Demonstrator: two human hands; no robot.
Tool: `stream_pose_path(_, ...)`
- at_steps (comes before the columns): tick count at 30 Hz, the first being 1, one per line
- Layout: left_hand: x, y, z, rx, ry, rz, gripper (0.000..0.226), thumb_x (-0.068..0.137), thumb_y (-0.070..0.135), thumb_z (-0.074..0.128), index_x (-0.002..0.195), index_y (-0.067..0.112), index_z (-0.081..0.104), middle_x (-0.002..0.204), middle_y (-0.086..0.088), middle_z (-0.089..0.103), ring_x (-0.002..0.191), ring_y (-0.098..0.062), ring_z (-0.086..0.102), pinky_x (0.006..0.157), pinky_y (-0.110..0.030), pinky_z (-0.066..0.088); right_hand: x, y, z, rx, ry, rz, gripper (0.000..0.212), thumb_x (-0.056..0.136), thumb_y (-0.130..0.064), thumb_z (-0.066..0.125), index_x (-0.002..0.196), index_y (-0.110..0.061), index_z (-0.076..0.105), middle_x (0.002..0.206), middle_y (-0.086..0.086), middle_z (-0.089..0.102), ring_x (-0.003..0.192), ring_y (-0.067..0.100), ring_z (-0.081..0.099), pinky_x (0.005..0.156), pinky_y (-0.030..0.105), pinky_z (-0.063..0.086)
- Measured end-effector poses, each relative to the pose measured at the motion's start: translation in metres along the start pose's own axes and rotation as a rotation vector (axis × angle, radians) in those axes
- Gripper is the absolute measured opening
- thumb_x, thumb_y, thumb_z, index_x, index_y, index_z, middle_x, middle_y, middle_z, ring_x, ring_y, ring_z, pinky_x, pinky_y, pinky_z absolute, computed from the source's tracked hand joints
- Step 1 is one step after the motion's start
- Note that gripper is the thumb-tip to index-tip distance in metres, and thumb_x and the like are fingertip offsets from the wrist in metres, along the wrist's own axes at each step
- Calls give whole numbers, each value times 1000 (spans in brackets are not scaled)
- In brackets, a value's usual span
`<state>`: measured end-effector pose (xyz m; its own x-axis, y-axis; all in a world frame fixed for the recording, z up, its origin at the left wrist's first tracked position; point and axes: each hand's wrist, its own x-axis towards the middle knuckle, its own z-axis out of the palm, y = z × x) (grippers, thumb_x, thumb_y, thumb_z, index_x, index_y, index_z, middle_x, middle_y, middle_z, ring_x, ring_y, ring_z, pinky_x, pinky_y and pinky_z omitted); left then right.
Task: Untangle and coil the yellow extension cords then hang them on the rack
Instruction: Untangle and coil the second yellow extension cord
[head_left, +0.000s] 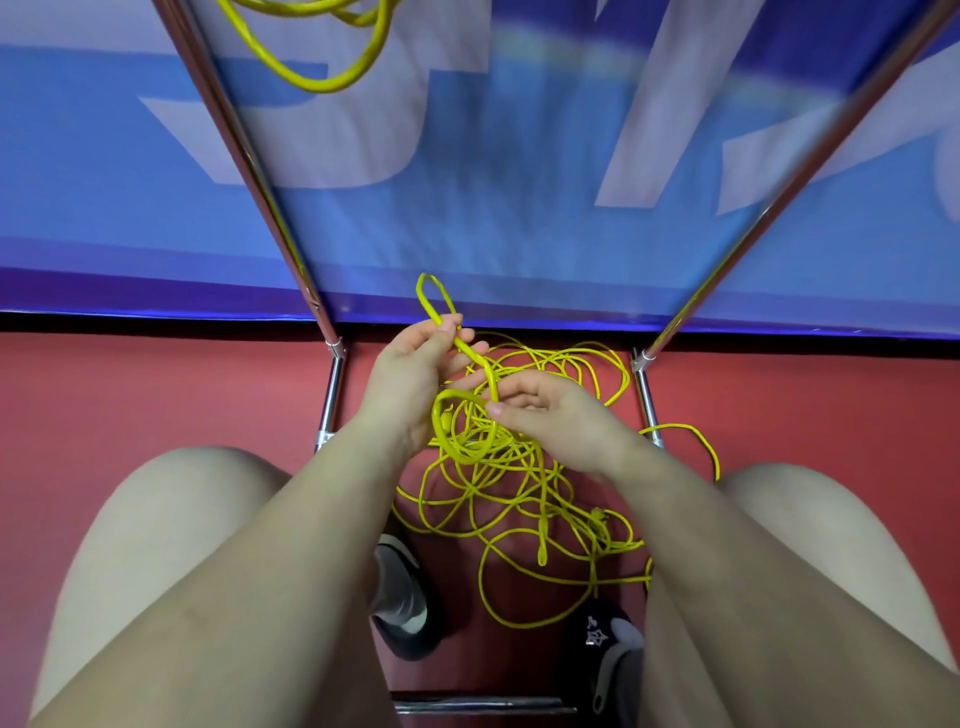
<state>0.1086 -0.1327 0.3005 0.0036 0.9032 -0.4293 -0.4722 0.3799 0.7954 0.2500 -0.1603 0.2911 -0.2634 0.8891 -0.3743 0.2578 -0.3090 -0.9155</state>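
Two hands work on a yellow tangle above the red floor

The rack rises at 12 o'clock with one coiled cord on it; the tangled cords lie at 6 o'clock between the shoes; the left hand pinches a doubled loop; the right hand pinches the strand below it.
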Motion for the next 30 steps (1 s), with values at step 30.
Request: stream_pose_path(30,-2,-17,4,506,-220,52,34,101,33,35,82,16,56,76,-2,59,75,-18,61,77,-25,50,8,-5,-29,775,480,178,19,92,-17,58,105,-7,49,88,6,63,73,16,64,53,20,55)
